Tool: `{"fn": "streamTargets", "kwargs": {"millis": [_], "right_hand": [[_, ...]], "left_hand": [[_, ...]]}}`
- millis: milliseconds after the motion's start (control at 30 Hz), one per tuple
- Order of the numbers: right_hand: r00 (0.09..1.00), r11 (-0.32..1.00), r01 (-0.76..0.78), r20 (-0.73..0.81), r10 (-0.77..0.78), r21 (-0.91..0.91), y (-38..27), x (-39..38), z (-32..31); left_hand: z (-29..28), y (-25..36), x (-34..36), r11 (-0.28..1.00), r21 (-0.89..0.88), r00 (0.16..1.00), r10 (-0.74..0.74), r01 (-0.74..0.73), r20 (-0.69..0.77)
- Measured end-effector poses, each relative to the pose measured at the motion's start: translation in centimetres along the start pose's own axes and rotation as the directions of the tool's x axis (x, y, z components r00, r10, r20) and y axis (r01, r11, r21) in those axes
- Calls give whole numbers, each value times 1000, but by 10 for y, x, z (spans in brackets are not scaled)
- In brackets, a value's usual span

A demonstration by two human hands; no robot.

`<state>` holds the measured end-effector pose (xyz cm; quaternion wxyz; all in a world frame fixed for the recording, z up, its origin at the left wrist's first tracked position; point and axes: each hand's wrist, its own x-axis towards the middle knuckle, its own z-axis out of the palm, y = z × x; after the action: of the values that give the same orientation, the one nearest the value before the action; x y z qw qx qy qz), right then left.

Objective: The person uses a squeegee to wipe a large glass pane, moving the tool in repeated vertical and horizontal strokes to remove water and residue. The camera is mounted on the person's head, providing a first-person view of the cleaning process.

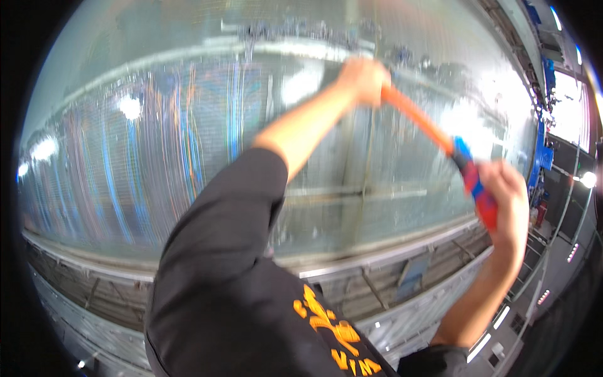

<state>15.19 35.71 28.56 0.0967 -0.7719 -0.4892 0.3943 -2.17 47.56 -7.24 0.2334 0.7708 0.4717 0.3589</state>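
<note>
Sheet, glossy (326, 151): one, very wide, fills most of the frame; streaked with colored reflections at left. Glass or film, you cannot tell; treat it as easily scratched and slippery.

Metal frame (94, 264): one, with crossbars, along the sheet's lower edge.

Black shirt (220, 251): yours, orange print, lower center.

Rod, orange (418, 116): one, slanting from upper center to right of center, in front of the sheet; whether it touches the sheet, you cannot tell. Looks straight and stiff, probably light to moderate in weight. Its bare shaft looks smooth and may slip in a damp palm.

Handle section (472, 179): red, blue and black, at the rod's lower right end. Probably your surest hold; wrap your whole palm there and steady the upper end with the other hand.

Right hand (507, 188): yours, bare, right of frame, closed around the handle section.

Left hand (364, 81): yours, bare, upper center, curled over the rod's upper end; finger placement blurred.
</note>
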Motion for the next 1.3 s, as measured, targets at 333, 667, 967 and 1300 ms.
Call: {"fn": "streamTargets", "kwargs": {"millis": [333, 667, 967, 1300], "right_hand": [[995, 993, -92, -28, 95, 80, 156, -181, 32], [990, 992, 113, -96, -108, 54, 92, -78, 29], [991, 967, 124, 24, -133, 225, 137, -101, 98], [912, 913, 406, 57, -407, 31, 302, -367, 84]], "left_hand": [[6, 112, -182, 981, -163, 972, 135, -104, 195], [9, 49, -47, 987, -29, 960, 162, -159, 230], [-46, 22, -105, 961, 197, 969, 158, -196, 191], [-14, 220, -385, 991, -73, 991, 114, -109, 67]]}}
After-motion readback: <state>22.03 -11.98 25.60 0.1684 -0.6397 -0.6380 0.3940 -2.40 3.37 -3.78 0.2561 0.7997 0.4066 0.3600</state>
